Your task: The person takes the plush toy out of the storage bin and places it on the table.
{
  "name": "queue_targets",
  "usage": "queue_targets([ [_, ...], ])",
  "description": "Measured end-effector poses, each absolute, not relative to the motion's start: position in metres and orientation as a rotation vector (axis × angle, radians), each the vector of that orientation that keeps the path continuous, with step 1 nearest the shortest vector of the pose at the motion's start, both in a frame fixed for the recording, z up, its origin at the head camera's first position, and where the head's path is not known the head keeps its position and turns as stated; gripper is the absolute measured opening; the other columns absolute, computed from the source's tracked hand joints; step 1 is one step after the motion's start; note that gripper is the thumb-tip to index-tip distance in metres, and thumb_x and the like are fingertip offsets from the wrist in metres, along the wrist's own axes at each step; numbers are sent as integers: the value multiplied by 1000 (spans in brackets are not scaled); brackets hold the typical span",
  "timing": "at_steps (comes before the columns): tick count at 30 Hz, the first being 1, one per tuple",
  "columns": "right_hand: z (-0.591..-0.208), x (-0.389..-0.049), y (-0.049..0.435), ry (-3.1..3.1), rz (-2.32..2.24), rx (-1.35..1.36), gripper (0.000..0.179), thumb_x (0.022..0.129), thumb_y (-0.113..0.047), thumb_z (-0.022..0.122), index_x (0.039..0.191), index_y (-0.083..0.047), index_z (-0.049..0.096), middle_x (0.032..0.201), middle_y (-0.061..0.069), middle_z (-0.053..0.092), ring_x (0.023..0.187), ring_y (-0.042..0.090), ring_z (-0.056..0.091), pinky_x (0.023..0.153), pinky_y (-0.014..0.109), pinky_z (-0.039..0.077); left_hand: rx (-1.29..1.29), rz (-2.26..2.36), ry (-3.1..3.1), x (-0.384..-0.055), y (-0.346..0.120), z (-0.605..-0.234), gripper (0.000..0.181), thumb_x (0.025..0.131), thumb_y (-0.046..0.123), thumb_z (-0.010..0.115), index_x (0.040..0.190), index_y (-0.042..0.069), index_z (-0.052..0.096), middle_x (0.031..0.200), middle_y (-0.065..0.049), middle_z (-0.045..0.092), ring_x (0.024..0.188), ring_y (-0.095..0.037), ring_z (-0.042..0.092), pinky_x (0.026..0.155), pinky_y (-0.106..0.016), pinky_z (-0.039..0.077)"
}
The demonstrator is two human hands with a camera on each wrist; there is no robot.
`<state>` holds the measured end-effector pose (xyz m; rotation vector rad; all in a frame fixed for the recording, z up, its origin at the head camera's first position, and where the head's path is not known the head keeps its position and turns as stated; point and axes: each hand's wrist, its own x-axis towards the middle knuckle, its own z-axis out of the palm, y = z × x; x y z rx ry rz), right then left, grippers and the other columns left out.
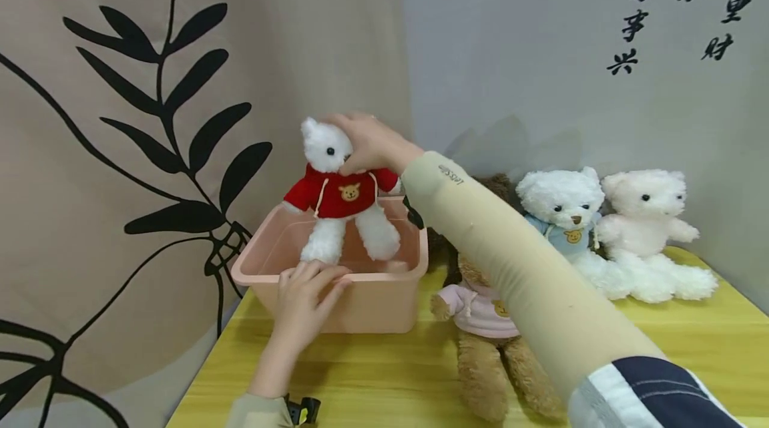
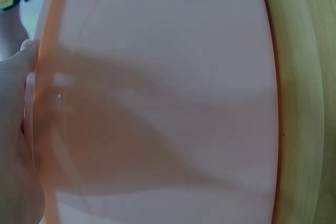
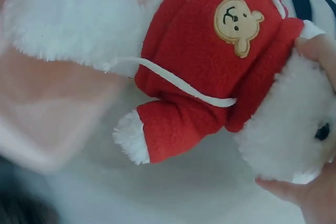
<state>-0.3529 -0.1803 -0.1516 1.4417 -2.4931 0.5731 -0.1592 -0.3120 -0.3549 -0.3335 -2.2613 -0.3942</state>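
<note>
A white teddy bear [image 1: 324,241] in a red hoodie hangs upright over the pink plastic bin [image 1: 372,311], its feet lower than the far rim. My right hand [image 1: 375,141] grips its head from above. In the right wrist view, fingers and thumb [image 3: 286,190] lie on either side of the white head, and the hoodie [image 3: 194,51] shows a bear-face patch and white drawstrings. At the bin's near rim, my left hand [image 1: 303,301] holds on with fingers over the edge. The left wrist view shows mostly the bin's outer wall [image 2: 184,51].
A brown teddy bear [image 1: 483,361] in a pink top lies on the yellow wood-grain table [image 1: 372,374], right of the bin. Farther right sit a white bear [image 1: 561,204] in blue and a pale bear [image 1: 643,214]. Behind my right arm, a dark brown bear [image 1: 495,184] is mostly hidden.
</note>
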Motion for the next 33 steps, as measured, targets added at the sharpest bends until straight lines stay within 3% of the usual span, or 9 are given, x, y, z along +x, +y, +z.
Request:
queue_targets([
  [8,-66,-355,-103,-2475,577,1283,89,73,-17,77,150,-25,31,138,8,43,114,20,44,89,34,43,-334,-400,-2271,-163,-325,-355,20,84,23,73,103,20,73,89,7,60,77,-13,45,79,-42,30],
  [16,-36,-352,-4,-2487,415,1193,90,74,-13,77,151,-17,30,140,16,43,118,31,41,95,50,39,-316,-413,-2259,-166,-334,-357,20,85,24,71,104,17,73,88,6,59,78,-14,45,79,-43,29],
  [25,-96,-342,110,-2584,312,1154,89,70,-11,81,147,-11,36,129,24,45,108,38,47,84,57,41,-340,-399,-2248,-165,-351,-353,22,82,19,74,104,16,73,86,5,60,75,-15,45,76,-43,28],
  [33,-181,-335,153,-2609,348,1161,85,65,-10,83,140,-9,44,128,21,47,109,35,47,84,53,42,-315,-394,-2247,-155,-362,-351,21,86,24,70,105,15,72,88,4,61,77,-15,46,76,-42,28],
])
